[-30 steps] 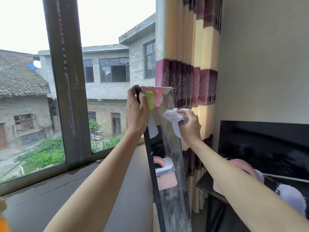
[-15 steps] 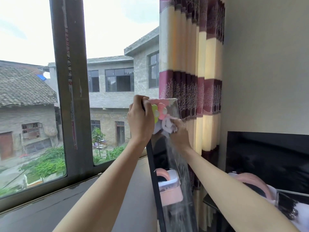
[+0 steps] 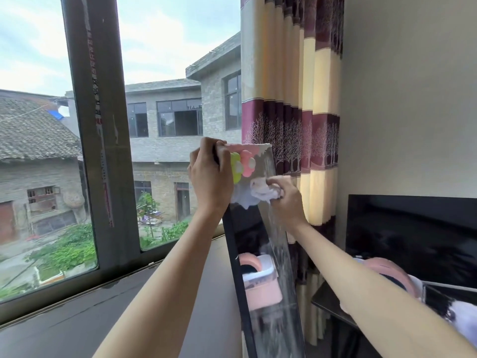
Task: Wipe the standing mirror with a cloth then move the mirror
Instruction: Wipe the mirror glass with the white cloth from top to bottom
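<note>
Where left hand grips: mirror edge.

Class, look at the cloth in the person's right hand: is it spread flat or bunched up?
Bunched up. The white cloth is crumpled into a wad, gripped by the right hand against the mirror glass.

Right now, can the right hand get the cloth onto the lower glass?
Probably yes. The right hand holds the cloth on the mirror near the top, and nothing covers the streaky glass below; the left hand grips the top corner.
</note>
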{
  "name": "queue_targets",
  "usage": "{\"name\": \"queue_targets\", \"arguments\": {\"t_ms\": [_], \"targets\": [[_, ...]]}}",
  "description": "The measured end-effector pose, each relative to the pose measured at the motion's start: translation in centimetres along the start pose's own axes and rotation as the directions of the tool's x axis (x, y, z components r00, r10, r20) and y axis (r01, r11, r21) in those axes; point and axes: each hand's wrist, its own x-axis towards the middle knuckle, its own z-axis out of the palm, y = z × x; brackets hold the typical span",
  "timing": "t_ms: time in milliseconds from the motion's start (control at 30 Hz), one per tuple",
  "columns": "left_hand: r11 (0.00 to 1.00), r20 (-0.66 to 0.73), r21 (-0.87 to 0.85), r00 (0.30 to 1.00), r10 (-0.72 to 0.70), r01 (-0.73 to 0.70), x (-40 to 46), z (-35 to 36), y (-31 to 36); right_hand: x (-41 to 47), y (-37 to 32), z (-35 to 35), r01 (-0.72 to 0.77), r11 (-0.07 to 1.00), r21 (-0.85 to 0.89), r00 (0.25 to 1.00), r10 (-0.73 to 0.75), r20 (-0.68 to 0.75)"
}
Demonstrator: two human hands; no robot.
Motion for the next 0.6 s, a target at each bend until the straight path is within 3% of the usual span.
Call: {"name": "queue_targets", "arguments": {"t_ms": [100,233,300,333,400,433,500,600], "targets": [[1.000,0.003,-0.010,1.000,-0.002,0.002,0.0,-0.2,-0.2,0.2,-0.8,1.2,0.066,0.996,0.060,0.995,-0.070,0.073],[0.999,0.002,-0.047,1.000,0.005,-0.005,0.2,-0.5,-0.7,-4.7,0.9,1.0,-0.001,0.994,0.113,0.961,-0.030,0.274],[0.998,0.000,-0.064,1.000,-0.006,0.006,0.1,-0.6,-0.7,-7.0,1.8,-0.6,-0.112,0.983,0.142,0.866,0.026,0.499],[0.997,0.004,-0.074,1.000,-0.017,0.018,0.1,-0.6,-0.7,-7.8,2.1,-1.4,-0.166,0.981,0.104,0.776,0.065,0.627],[0.994,0.023,-0.099,0.999,-0.045,0.047,0.1,-0.6,-0.6,-8.1,2.9,-2.2,-0.079,0.984,-0.161,0.622,0.175,0.763],[0.992,0.041,-0.111,0.997,-0.058,0.063,0.2,-0.6,-0.6,-7.9,3.0,-2.3,-0.053,0.969,-0.243,0.612,0.224,0.758],[0.990,0.093,-0.128,0.994,-0.053,0.064,0.2,-0.5,-0.5,-7.0,2.0,-2.5,-0.123,0.956,-0.265,0.715,0.271,0.644],[0.985,0.148,-0.166,0.989,-0.030,0.055,0.4,-0.6,-0.9,-4.9,-0.4,-2.3,-0.108,0.991,-0.082,0.938,0.129,0.322]]}}
